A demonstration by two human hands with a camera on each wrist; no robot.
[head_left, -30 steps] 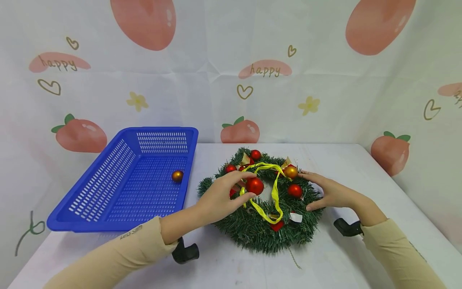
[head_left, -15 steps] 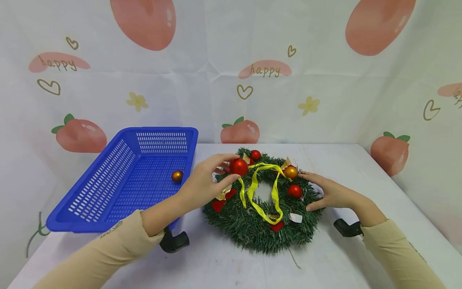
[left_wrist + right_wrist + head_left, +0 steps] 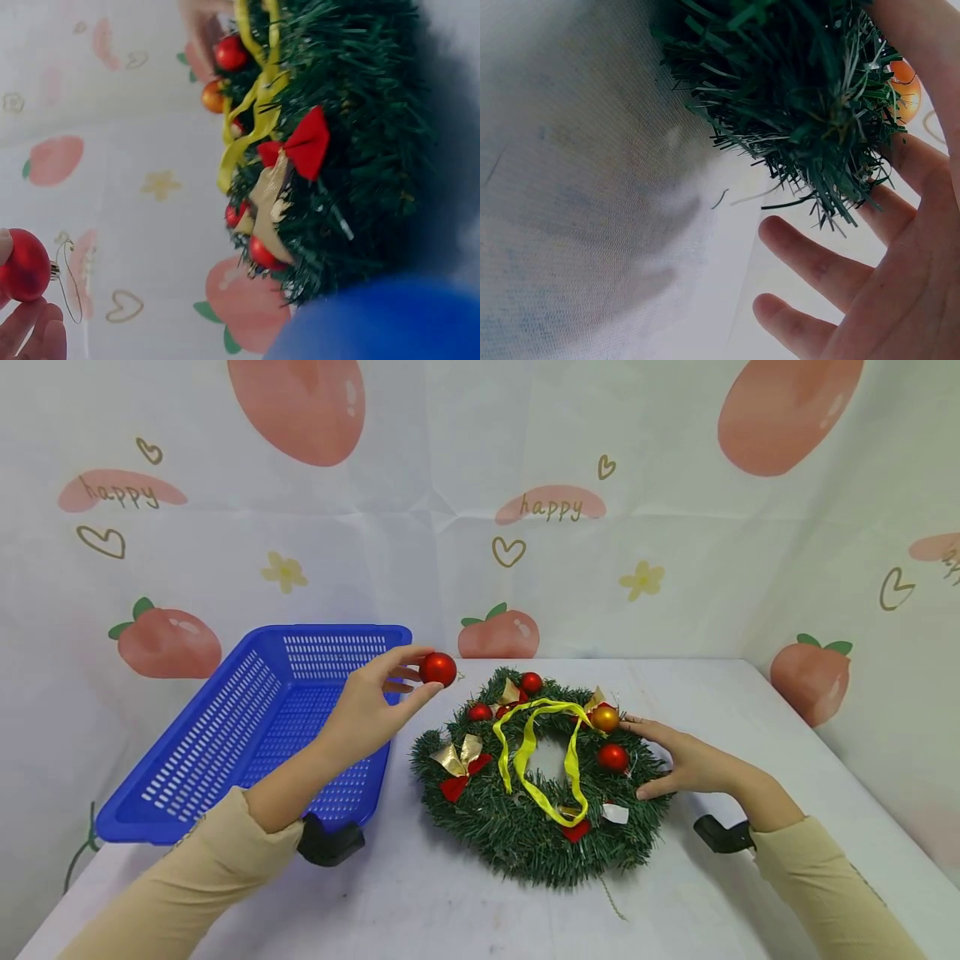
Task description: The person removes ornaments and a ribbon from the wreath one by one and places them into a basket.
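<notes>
My left hand [image 3: 365, 702] pinches a red bauble [image 3: 438, 669] between thumb and fingers, beside the blue basket's right rim. A thin wire loop trails from the bauble's metal cap [image 3: 54, 271] in the left wrist view. A green Christmas wreath [image 3: 525, 843] lies on the white table, with bows, a loose yellow ribbon [image 3: 572, 768], red baubles [image 3: 613, 758] and a gold bauble [image 3: 605, 718] on it. Against the wreath's right edge rests my right hand [image 3: 693, 762]. Its fingers [image 3: 817, 266] are spread and nearly straight in the right wrist view, some touching the greenery.
A blue perforated basket [image 3: 123, 810] stands on the left of the table, partly covered by my left arm. A white cloth backdrop [image 3: 420, 527] with printed peaches hangs behind. A white tag [image 3: 615, 812] sticks out of the wreath's front right.
My left hand has carried the red bauble left and up from above the wreath to the basket's rim. It now hides the gold bauble in the basket. My right hand stays put.
</notes>
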